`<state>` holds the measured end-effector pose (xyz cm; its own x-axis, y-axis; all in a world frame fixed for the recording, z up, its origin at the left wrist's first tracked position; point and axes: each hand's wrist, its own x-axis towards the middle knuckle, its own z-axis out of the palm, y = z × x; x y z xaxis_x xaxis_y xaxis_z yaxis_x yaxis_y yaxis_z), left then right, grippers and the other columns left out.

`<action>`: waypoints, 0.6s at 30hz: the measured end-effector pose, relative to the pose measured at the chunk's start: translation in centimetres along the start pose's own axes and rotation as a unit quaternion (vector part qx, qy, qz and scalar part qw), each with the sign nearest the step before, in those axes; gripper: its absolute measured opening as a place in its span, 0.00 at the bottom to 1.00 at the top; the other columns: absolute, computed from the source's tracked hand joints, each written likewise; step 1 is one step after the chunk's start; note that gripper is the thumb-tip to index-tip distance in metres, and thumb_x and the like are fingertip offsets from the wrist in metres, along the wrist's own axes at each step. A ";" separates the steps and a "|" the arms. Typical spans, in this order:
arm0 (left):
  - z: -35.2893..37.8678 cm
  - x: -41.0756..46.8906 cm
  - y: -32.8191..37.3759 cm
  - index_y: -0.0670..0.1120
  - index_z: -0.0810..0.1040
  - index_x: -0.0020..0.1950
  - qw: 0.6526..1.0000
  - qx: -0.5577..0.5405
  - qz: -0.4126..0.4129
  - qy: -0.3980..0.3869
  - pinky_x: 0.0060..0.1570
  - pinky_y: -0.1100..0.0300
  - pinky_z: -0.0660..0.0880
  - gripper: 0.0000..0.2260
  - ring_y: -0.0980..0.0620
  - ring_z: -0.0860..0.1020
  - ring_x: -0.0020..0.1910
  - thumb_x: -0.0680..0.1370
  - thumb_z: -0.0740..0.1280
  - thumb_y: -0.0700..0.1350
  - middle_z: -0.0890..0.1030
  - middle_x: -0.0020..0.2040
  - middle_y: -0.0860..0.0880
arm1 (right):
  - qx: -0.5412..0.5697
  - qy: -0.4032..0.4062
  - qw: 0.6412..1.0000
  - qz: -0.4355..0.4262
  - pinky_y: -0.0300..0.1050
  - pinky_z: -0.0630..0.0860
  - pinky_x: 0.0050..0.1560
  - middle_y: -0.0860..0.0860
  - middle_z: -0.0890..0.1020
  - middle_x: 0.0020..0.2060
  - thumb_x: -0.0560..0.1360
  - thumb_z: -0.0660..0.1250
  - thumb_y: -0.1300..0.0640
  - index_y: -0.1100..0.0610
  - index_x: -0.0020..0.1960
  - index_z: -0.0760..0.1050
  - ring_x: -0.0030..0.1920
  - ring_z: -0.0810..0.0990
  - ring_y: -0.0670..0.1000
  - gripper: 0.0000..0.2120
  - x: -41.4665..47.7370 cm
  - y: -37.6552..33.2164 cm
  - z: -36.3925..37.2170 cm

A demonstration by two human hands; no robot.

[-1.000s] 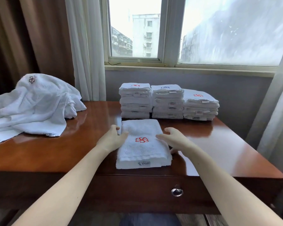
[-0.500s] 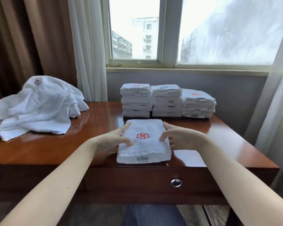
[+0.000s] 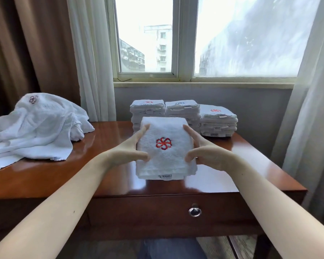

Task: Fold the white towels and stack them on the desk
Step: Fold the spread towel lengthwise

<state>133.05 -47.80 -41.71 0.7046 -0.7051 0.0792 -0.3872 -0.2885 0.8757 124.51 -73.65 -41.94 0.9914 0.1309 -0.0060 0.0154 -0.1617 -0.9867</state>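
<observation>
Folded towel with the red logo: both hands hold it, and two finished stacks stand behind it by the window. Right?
No: the head view shows three stacks behind the folded towel, not two. The left hand and right hand do hold it.

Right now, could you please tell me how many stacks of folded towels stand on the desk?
3, in a row at the desk's back edge: left stack, middle stack, right stack. The held towel partly hides the left two.

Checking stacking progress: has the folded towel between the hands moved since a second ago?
Yes: the folded towel has risen off the desk toward the stacks.
</observation>
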 end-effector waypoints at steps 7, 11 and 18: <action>0.5 4.2 3.2 0.69 0.52 0.77 0.998 0.026 0.053 0.010 0.57 0.64 0.77 0.48 0.60 0.79 0.59 0.70 0.66 0.29 0.73 0.68 0.61 | -0.056 0.082 0.991 -0.090 0.45 0.77 0.51 0.40 0.72 0.66 0.67 0.64 0.74 0.29 0.73 0.54 0.53 0.82 0.44 0.50 -0.7 -0.7 -3.8; 1.0 8.1 6.0 0.70 0.51 0.76 0.996 0.047 0.069 -0.008 0.61 0.57 0.77 0.48 0.54 0.81 0.59 0.69 0.68 0.33 0.73 0.69 0.57 | -0.055 0.147 0.982 -0.108 0.37 0.79 0.49 0.40 0.70 0.65 0.63 0.64 0.68 0.30 0.73 0.56 0.55 0.81 0.41 0.49 -0.7 -1.7 -6.8; 1.7 17.5 11.7 0.69 0.49 0.77 0.993 0.077 0.079 -0.034 0.52 0.60 0.80 0.48 0.52 0.83 0.53 0.68 0.69 0.37 0.79 0.61 0.53 | -0.066 0.220 0.963 -0.144 0.39 0.76 0.56 0.46 0.68 0.72 0.59 0.61 0.69 0.40 0.77 0.57 0.65 0.75 0.48 0.50 1.3 -5.3 -15.0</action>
<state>139.80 -64.65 -30.88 0.5887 -0.7897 0.1726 -0.5789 -0.2628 0.7719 127.66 -87.32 -34.30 0.9021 -0.2340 0.3626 0.2855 -0.3067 -0.9080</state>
